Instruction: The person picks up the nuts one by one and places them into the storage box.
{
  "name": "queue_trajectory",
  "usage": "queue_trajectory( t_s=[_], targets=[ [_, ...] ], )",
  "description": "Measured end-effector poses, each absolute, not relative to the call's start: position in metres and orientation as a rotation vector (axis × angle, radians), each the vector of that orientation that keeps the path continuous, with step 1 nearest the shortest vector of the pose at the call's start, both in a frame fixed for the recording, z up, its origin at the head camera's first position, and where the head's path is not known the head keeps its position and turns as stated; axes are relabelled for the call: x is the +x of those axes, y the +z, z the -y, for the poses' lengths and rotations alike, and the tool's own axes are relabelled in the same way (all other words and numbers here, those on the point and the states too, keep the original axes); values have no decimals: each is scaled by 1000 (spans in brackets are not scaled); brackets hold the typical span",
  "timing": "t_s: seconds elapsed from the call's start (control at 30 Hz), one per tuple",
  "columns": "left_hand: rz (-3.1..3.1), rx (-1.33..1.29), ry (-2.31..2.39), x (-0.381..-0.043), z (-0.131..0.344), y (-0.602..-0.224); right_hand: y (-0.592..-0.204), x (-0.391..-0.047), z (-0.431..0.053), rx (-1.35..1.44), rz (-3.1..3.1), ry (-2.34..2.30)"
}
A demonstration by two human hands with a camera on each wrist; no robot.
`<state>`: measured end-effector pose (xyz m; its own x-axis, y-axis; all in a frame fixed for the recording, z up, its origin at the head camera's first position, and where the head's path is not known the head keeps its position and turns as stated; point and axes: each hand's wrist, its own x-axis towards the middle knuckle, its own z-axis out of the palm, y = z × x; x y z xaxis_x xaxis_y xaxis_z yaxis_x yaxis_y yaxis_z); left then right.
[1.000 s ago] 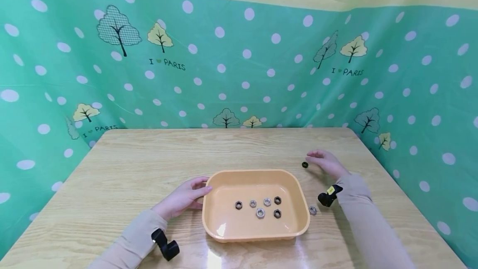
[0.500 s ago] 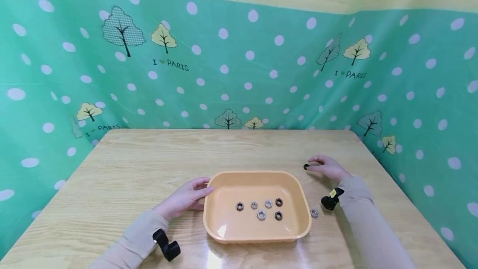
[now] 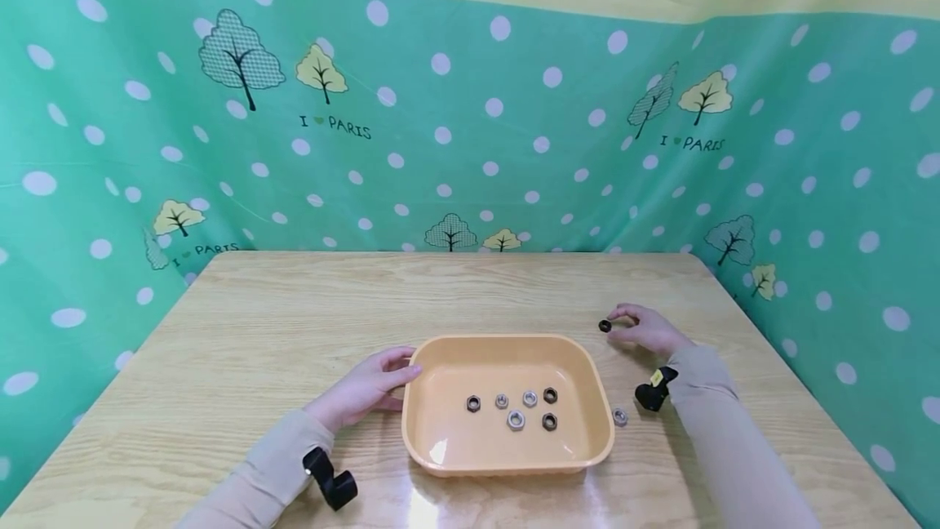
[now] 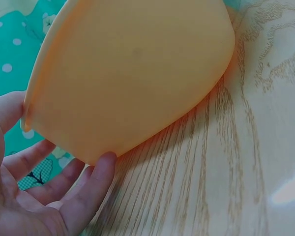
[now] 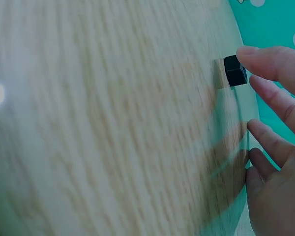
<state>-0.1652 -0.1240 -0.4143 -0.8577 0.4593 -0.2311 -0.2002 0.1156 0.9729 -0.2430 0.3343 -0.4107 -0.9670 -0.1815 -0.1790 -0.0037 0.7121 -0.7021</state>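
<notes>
The left hand (image 3: 365, 388) clamps its fingers on the tray (image 3: 477, 447); a black nut (image 5: 235, 72) touches the right hand (image 3: 649, 331) at its fingertips, whether pinched I cannot tell.

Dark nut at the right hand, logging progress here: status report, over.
Left hand holding tray. Right hand at dark nut, grip unclear. Nut outside tray; tray wall possibly in the way.

A green, white-dotted cloth (image 3: 470, 88) printed with trees (image 3: 238, 51) and "PARIS" hangs behind a pale wood-grained table (image 3: 330, 292).
</notes>
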Motion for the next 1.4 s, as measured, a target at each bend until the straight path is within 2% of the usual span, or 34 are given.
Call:
queue_trajectory(
  t_s=[0.63,1.4],
  targets=[
    [-1904,241,1811,-166,124,-418,-418,-249,-335,-194,-2777,-1004],
    [-1895,262,1824,-162,124,-420,-419,-247,-326,-108,-2850,-918]
  ],
)
